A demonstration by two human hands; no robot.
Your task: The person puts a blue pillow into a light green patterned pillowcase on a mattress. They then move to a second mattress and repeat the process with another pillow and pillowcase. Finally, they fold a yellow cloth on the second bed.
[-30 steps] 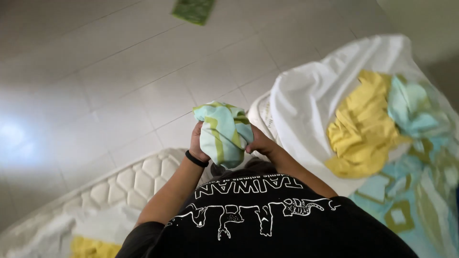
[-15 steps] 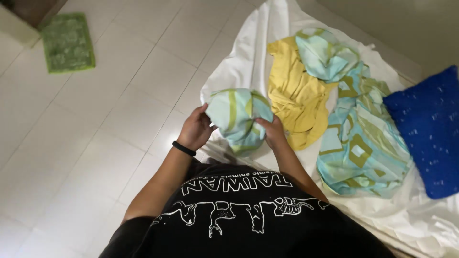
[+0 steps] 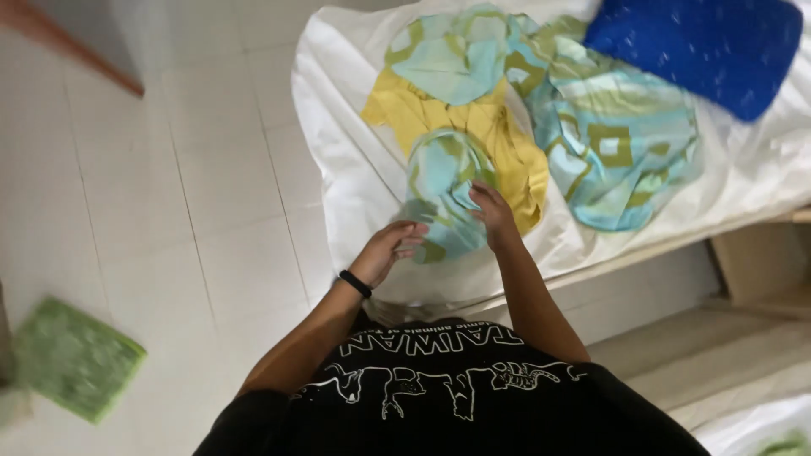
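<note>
My left hand, a black band on its wrist, and my right hand both grip a turquoise and green patterned cloth that hangs bunched between them. The cloth is held just above the near edge of a white sheet spread over a low bed. Right behind it lies a crumpled yellow cloth, and a larger turquoise patterned cloth lies to the right.
A blue pillow sits at the far right of the sheet. White floor tiles spread to the left, with a green mat at lower left. A wooden bed frame edge shows at right.
The view has swung left, so the bed now fills the upper right. Both hands have carried the bunched cloth forward over the sheet's edge, and it hangs looser than before.
</note>
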